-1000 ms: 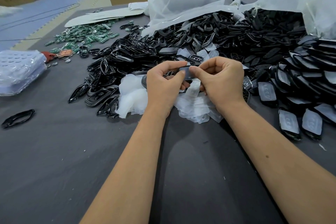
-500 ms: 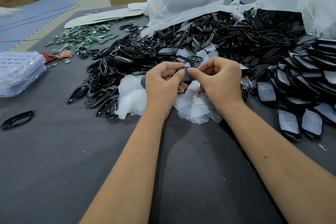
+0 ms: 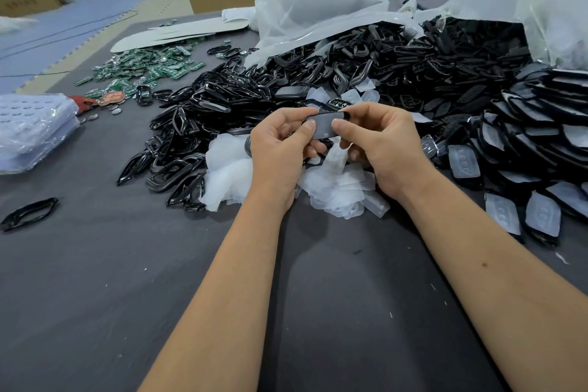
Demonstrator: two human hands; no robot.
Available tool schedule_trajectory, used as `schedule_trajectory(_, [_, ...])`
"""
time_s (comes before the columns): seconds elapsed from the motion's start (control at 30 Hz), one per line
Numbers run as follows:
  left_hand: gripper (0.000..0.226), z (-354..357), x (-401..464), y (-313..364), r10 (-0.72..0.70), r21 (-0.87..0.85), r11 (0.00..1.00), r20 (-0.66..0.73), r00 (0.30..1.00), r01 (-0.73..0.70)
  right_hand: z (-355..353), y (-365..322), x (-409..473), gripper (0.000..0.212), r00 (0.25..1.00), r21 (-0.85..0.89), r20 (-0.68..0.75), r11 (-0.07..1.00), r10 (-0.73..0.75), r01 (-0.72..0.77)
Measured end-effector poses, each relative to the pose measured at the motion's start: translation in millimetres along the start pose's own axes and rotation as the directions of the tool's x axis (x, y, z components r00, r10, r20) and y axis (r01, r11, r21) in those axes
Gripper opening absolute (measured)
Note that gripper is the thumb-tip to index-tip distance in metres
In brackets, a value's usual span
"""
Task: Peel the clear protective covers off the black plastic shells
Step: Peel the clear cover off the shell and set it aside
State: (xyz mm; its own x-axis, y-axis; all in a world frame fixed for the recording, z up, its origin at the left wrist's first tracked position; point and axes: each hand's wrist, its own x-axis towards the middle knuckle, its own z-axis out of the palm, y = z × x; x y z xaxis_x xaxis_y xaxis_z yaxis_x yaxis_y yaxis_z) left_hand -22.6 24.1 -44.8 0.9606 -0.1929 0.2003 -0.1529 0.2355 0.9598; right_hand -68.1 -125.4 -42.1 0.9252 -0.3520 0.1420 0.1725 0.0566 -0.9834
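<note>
Pinching one black shell from either end, the left hand and right hand hold it closed-fingered just above the heap of peeled covers. Peeling appears about to start; next, a nail must lift the film's edge. Beyond lies the pile of shells.

The hands have turned the shell so its flat covered face now shows toward the camera. The left thumb and right thumb now press on that face.
</note>
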Motion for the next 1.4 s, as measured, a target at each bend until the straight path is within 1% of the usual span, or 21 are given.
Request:
schedule_trajectory(0.07, [0.015, 0.3, -1.3, 1.5, 0.002, -0.016, 1.0, 0.012, 1.0, -0.002, -0.9, 0.0, 0.4, 0.011, 1.0, 0.013, -0.002, 1.0, 0.004, -0.004])
schedule_trajectory(0.17, [0.011, 0.9, -2.4, 2.1, 0.034, 0.007, 0.999, 0.017, 0.999, -0.034, -2.2, 0.3, 0.6, 0.013, 1.0, 0.003, 0.001, 1.0, -0.007, 0.007])
schedule_trajectory(0.3, [0.012, 0.8, -2.6, 0.6, 0.06, 0.04, 0.997, 0.017, 0.998, -0.061, -1.2, 0.3, 1.9, 0.006, 1.0, 0.044, 0.006, 0.999, 0.001, -0.001])
schedule_trajectory(0.37, [0.012, 0.7, -2.6, 0.1, 0.06, 0.041, 0.997, 0.023, 0.998, -0.061, -1.3, 0.8, 3.1, 0.006, 1.0, 0.063, -0.004, 0.998, 0.011, -0.011])
schedule_trajectory(0.5, [0.016, -0.5, -1.6, -0.2, 0.051, 0.042, 0.998, 0.055, 0.997, -0.053, -1.5, 2.8, 2.9, 0.01, 1.0, 0.04, 0.007, 0.999, -0.009, 0.009])
schedule_trajectory(0.6, [0.018, -0.6, -0.7, -0.4, 0.043, 0.059, 0.997, 0.067, 0.997, -0.047, -1.6, 2.9, 3.2, 0.009, 1.0, 0.025, 0.002, 0.999, -0.028, 0.028])
schedule_trajectory(0.7, [0.017, 0.1, -0.7, -1.1, 0.037, 0.05, 0.998, 0.052, 0.998, -0.04, 1.4, 3.9, 1.9, 0.003, 0.996, -0.033, -0.023, 0.996, -0.085, 0.084])
schedule_trajectory(0.8, [0.015, 0.8, 0.0, -2.7, 0.035, 0.056, 0.998, 0.02, 0.999, -0.036, 5.3, 4.9, -0.1, 0.008, 0.992, -0.06, -0.04, 0.991, -0.123, 0.12])
schedule_trajectory(0.9, [0.012, 1.3, 1.1, -4.6, 0.037, 0.072, 0.997, -0.003, 0.999, -0.037, 6.0, 3.4, 0.0, 0.01, 0.993, -0.029, -0.045, 0.994, -0.11, 0.109])
schedule_trajectory(0.97, [0.012, 1.4, 1.9, -5.6, 0.032, 0.066, 0.997, -0.012, 0.999, -0.031, 5.4, 2.8, -0.3, 0.003, 0.994, -0.038, -0.028, 0.994, -0.108, 0.107])
schedule_trajectory(1.03, [0.012, 1.2, 2.9, -6.3, 0.025, 0.055, 0.998, -0.013, 1.0, -0.024, 5.3, 3.2, -0.5, 0.008, 0.993, -0.07, -0.025, 0.991, -0.118, 0.116])
schedule_trajectory(1.1, [0.011, 1.0, 3.1, -6.7, 0.018, 0.05, 0.999, -0.008, 1.0, -0.017, 5.4, 3.1, -0.3, 0.008, 0.993, -0.076, -0.033, 0.991, -0.116, 0.113])
schedule_trajectory(1.2, [0.01, 0.3, 1.8, -6.3, 0.037, 0.064, 0.997, 0.013, 0.999, -0.037, 4.6, 3.4, 0.7, 0.008, 0.995, -0.053, -0.048, 0.994, -0.093, 0.091])
schedule_trajectory(1.3, [0.013, 0.0, 0.4, -5.1, 0.057, 0.076, 0.995, 0.034, 0.998, -0.059, 3.8, 4.2, 0.4, 0.009, 0.995, -0.027, -0.047, 0.996, -0.084, 0.083])
schedule_trajectory(1.4, [0.014, 0.8, 0.8, -5.3, 0.06, 0.086, 0.994, 0.024, 0.998, -0.062, 3.9, 3.6, -0.1, 0.012, 0.99, -0.083, -0.089, 0.991, -0.111, 0.104])
